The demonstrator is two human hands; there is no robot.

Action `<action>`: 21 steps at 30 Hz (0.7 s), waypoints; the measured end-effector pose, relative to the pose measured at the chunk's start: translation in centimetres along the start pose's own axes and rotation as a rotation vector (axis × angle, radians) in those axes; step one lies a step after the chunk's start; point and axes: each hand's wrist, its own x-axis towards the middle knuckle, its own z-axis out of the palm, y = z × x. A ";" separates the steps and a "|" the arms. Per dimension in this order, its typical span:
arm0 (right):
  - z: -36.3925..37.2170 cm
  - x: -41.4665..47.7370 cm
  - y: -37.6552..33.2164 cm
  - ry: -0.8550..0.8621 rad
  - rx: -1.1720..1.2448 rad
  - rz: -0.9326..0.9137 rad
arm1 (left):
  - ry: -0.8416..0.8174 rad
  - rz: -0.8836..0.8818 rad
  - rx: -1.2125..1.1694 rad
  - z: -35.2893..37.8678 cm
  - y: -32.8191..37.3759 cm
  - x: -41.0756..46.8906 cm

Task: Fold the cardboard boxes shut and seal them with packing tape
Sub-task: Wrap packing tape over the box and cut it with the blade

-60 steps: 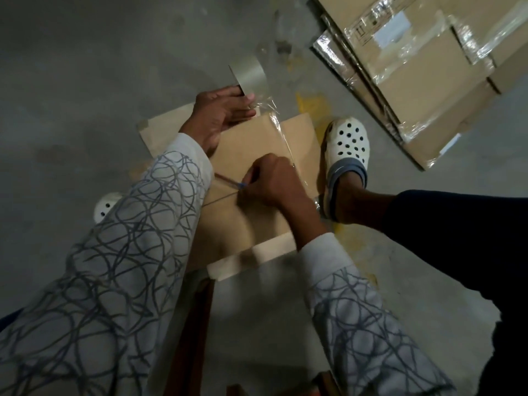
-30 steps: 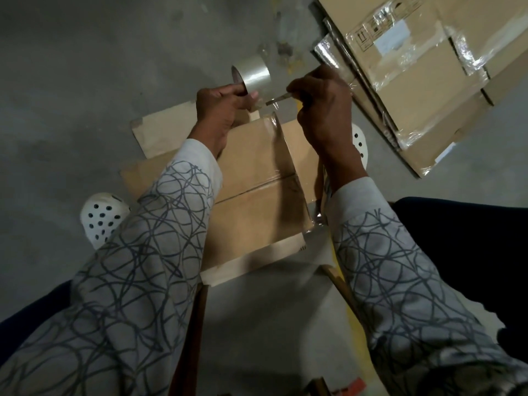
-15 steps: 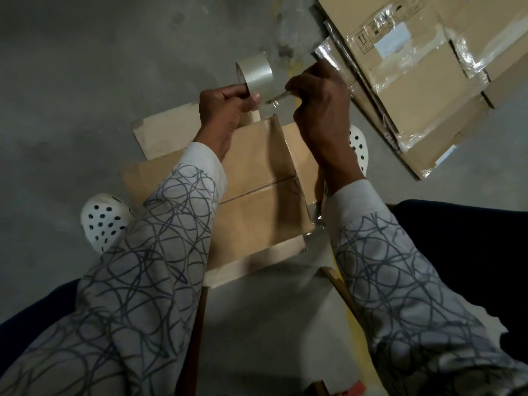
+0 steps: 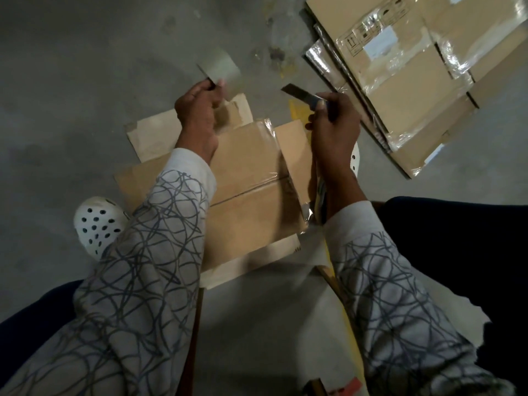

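- Head view shows the left hand (image 4: 197,110) curled round the tape roll (image 4: 221,68), which it holds above the far edge of the cardboard box (image 4: 251,192). The right hand (image 4: 334,124) grips a cutter (image 4: 298,94) with its blade out and pointing towards the roll.
- No strip shows between roll and box, so I judge the step in hand to be finishing this run of tape.
- To do that well, turn the blade away from the left fingers. Then rub the strip (image 4: 278,150) flat from the middle outward and fold its loose ends down over the box edges.
- The box lies on the concrete floor (image 4: 71,81) just in front of the person, between the feet. Its flaps are folded shut and meet in a seam across the top.
- The clear strip crosses that seam near the right side. It looks glossy and is crinkled at both ends, so it is not fully pressed down.
- One strip across the seam looks thin, and I judge more tape is needed along it.
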 end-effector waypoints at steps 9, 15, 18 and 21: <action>3.0 -3.0 -1.4 -0.319 0.288 0.397 | 0.081 0.222 0.117 -0.5 -1.0 -0.8; 5.1 -2.2 1.7 -0.294 0.215 0.268 | 0.067 0.380 0.291 -0.3 -1.9 -0.8; 6.1 -1.7 2.3 -0.174 0.149 0.301 | 0.089 0.407 0.342 -0.3 -2.0 -0.8; 6.6 -1.0 2.9 -0.176 0.087 0.307 | 0.084 0.444 0.442 -0.1 -2.2 -1.1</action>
